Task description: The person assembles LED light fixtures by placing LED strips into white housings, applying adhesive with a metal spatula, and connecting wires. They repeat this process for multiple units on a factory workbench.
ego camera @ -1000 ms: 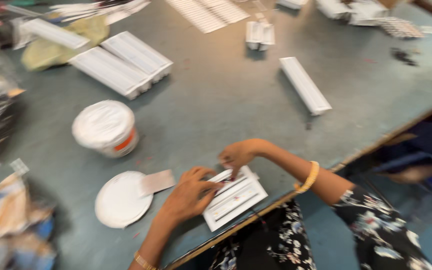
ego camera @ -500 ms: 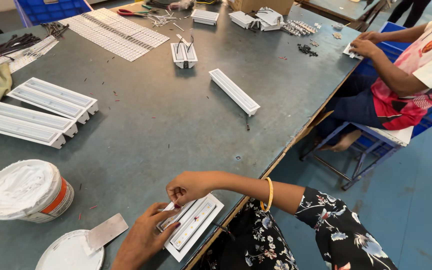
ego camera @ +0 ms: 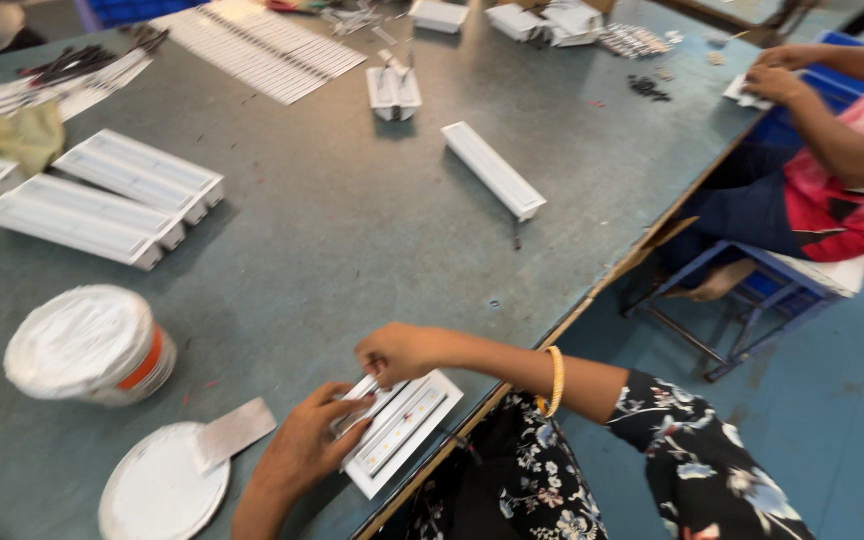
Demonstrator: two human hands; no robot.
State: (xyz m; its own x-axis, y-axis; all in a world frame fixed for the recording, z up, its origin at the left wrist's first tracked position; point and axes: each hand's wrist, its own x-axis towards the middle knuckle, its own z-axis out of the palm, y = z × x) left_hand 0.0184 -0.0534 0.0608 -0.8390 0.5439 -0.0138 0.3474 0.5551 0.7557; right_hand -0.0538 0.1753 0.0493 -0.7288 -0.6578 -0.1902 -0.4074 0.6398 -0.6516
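Note:
A small white rectangular tray-like housing (ego camera: 407,425) lies at the near edge of the grey-green table (ego camera: 352,250). My left hand (ego camera: 307,445) rests on its left end and pinches a thin white strip there. My right hand (ego camera: 392,352), with a yellow bangle on the wrist, is closed over the housing's far corner and grips the same strip. What lies under the fingers is hidden.
A white tub (ego camera: 87,345) with an orange band and a round white lid (ego camera: 157,490) with a flat scraper (ego camera: 232,432) sit to the left. Long white housings (ego camera: 102,200) lie at far left, another (ego camera: 494,170) mid-table. Another person (ego camera: 832,130) sits at the right edge.
The view has swung and steadied; the tub and lid now sit further into view at left. Both hands stay on the small housing, with little change in grip.

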